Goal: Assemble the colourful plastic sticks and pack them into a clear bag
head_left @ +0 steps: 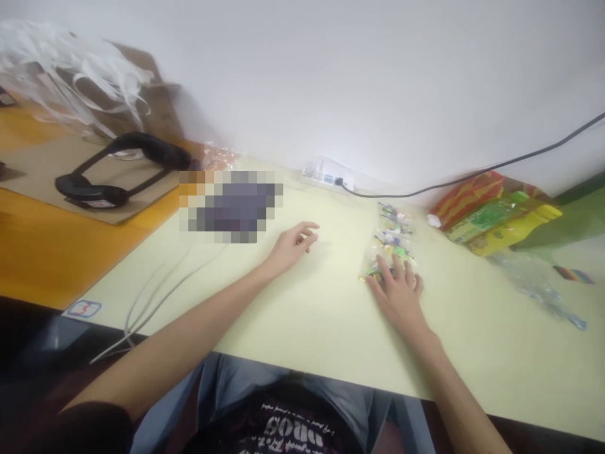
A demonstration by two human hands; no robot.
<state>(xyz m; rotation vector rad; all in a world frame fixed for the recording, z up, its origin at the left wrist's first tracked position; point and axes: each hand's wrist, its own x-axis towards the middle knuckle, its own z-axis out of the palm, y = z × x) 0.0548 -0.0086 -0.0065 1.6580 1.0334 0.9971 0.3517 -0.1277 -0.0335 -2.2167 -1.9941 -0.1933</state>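
On the pale table, a row of small clear packets with blue, green and yellow bits inside runs away from me. My right hand lies over the near end of that row. Its fingers are spread and touch the nearest packets, which they partly cover. My left hand hovers over or rests on the tabletop left of the row; I cannot tell which. Its fingers are loosely bent and apart, with nothing in them.
A power strip with a black cable sits along the wall. Yellow-green bags and crumpled clear plastic lie at right. At left are a blurred-out dark object, white cords and a black headset-like frame.
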